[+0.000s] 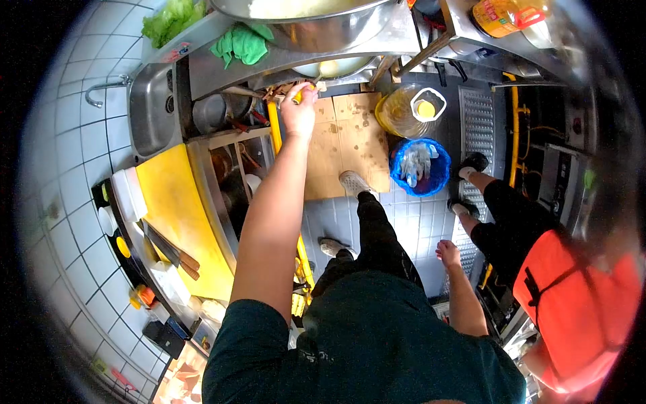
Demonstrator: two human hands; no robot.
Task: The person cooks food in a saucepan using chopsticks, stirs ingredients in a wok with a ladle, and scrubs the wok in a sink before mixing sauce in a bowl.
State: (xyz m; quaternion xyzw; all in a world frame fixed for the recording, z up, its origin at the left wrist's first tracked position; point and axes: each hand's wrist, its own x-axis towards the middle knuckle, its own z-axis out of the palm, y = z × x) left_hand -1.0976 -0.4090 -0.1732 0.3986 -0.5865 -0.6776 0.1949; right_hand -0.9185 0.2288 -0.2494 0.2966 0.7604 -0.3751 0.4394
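My left hand [300, 114] reaches forward, its fingers closed around a small yellow object [297, 97]. Most of that object is hidden by the fingers, so its kind cannot be made out. Just beyond the hand, under the counter edge, is a wide pan [356, 69] with pale contents. A yellowish rounded thing [328, 69] shows in it; whether it joins what I hold is unclear. My right hand [447, 254] hangs low at my side, loosely curled with nothing visible in it. Nearest to it is a bin with a blue bag [396, 176].
A large oil jug [398, 114] stands by the cardboard [323, 178] on the floor. A co-worker in a red top [572, 296] is close on my right. At left are a sink [149, 121] and a yellow board [182, 222] with knives [171, 250]. A green cloth [241, 46] lies on the counter.
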